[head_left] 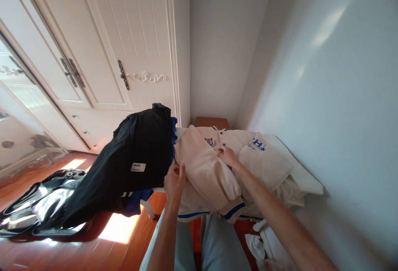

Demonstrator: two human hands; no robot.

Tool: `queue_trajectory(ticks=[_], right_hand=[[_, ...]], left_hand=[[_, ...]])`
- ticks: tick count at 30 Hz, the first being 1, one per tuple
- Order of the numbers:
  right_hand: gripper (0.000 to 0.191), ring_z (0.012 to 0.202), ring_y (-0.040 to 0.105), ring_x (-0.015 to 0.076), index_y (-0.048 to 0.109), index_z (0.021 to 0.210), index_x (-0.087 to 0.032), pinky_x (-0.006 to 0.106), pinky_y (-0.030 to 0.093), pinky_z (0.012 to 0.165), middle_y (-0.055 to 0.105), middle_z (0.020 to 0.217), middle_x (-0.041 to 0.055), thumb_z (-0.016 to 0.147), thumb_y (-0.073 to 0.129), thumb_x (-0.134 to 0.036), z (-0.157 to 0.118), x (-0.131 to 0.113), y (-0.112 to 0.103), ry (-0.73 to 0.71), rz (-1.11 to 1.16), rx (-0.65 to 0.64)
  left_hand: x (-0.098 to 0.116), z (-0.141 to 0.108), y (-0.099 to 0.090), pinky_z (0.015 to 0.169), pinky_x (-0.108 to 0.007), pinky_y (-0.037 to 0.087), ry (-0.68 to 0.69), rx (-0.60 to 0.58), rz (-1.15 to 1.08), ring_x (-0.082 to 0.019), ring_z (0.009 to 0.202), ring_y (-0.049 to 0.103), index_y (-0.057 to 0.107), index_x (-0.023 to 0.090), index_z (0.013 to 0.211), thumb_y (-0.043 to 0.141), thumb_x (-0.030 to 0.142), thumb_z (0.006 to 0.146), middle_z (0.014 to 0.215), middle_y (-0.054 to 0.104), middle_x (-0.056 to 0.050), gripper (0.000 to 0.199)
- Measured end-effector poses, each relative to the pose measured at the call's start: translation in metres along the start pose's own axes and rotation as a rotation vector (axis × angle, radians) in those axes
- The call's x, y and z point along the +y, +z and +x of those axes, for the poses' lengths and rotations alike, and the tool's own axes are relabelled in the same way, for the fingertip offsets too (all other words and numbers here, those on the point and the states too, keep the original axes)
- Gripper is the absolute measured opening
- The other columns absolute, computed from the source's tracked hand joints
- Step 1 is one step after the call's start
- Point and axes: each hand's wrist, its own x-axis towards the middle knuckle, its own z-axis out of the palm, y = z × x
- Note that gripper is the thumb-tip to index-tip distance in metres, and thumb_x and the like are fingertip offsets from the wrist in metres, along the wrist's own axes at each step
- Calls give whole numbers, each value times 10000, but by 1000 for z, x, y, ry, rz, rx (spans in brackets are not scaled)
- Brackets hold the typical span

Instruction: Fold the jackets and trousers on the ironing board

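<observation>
A cream jacket point(202, 163) with blue-striped trim, blue snaps and chest lettering lies spread on a white board, one sleeve folded diagonally across its front. My right hand point(227, 156) pinches the jacket fabric near the front opening, beside the snaps. At the jacket's left edge is my left hand point(174, 182), its fingers curled in on the cloth at the folded sleeve; the fingertips are partly hidden. Just left of that hand, a black garment point(146, 146) with a white label is heaped over the board's end, and blue cloth point(134, 204) shows under it.
White wardrobe doors point(108, 35) stand ahead on the left, and a pale wall point(336, 97) rises close on the right. A shiny black and clear bag point(52, 200) lies at the lower left over the wooden floor point(77, 254). White items point(256, 246) lie below the board on the right.
</observation>
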Motion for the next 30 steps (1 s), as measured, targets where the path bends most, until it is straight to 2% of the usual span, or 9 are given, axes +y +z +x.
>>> queue_trajectory(ticks=[3, 7, 9, 13, 17, 20, 24, 27, 30], right_hand=[[327, 1175, 615, 234, 683, 1188, -171, 362, 444, 1042, 678, 1234, 123, 878, 606, -243, -3, -20, 0, -127, -26, 28], [499, 1370, 466, 261, 579, 1363, -119, 397, 337, 1170, 542, 1440, 170, 940, 591, -383, -22, -46, 19, -570, -173, -116], [520, 1376, 466, 271, 550, 1396, -101, 410, 344, 1170, 520, 1462, 188, 985, 518, -418, -35, -50, 31, -700, -264, -213], [554, 1388, 460, 281, 504, 1445, -106, 429, 346, 1169, 509, 1478, 187, 1033, 392, -459, -55, -45, 38, -679, -381, -238], [642, 1395, 447, 328, 490, 1454, -81, 477, 346, 1161, 491, 1480, 232, 1005, 422, -535, -71, -47, 23, -634, -443, -199], [705, 1451, 367, 324, 461, 1484, -110, 486, 292, 1197, 422, 1540, 210, 985, 405, -605, -77, -45, 6, -611, -407, -123], [715, 1481, 314, 319, 440, 1495, -99, 505, 244, 1217, 382, 1562, 215, 995, 375, -606, -73, -11, -20, -424, -360, -76], [712, 1461, 354, 324, 485, 1457, -76, 515, 264, 1207, 433, 1524, 233, 991, 392, -606, -72, 29, -34, -261, -183, -166], [695, 1436, 410, 271, 489, 1457, -146, 446, 344, 1180, 448, 1535, 170, 969, 416, -635, -74, 58, -44, -251, 194, -191]], left_hand=[[16, 21, 2, 817, -384, 537, 369, 192, 179, -275, 950, 690, 609, 170, 1088, 529, 359, 923, 973, 717, -120, 264], [24, 63, 20, 1128, -425, 370, 802, -33, 459, -313, 1375, 460, 580, 78, 1252, 475, 337, 969, 1359, 588, -224, 398], [19, 78, 30, 1170, -438, 303, 795, -144, 631, -334, 1418, 402, 573, 44, 1284, 446, 367, 987, 1426, 529, -250, 457], [15, 89, 39, 1163, -456, 287, 712, -200, 830, -370, 1388, 431, 530, 8, 1345, 418, 469, 993, 1442, 504, -281, 590], [41, 102, 35, 992, -431, 449, 598, -211, 860, -374, 1202, 591, 525, 16, 1328, 375, 554, 987, 1294, 608, -285, 654], [58, 119, 36, 1047, -423, 407, 728, -233, 835, -344, 1262, 553, 566, 74, 1288, 334, 497, 1009, 1302, 614, -246, 557], [45, 136, 51, 1160, -452, 284, 782, -435, 893, -312, 1452, 350, 477, 117, 1432, 335, 474, 1007, 1539, 427, -198, 573], [35, 143, 60, 1177, -491, 244, 708, -443, 930, -323, 1493, 268, 392, 106, 1506, 281, 520, 1009, 1601, 324, -192, 656], [51, 142, 66, 1114, -564, 304, 608, -464, 968, -392, 1395, 419, 537, 98, 1396, 298, 589, 988, 1479, 486, -243, 682]])
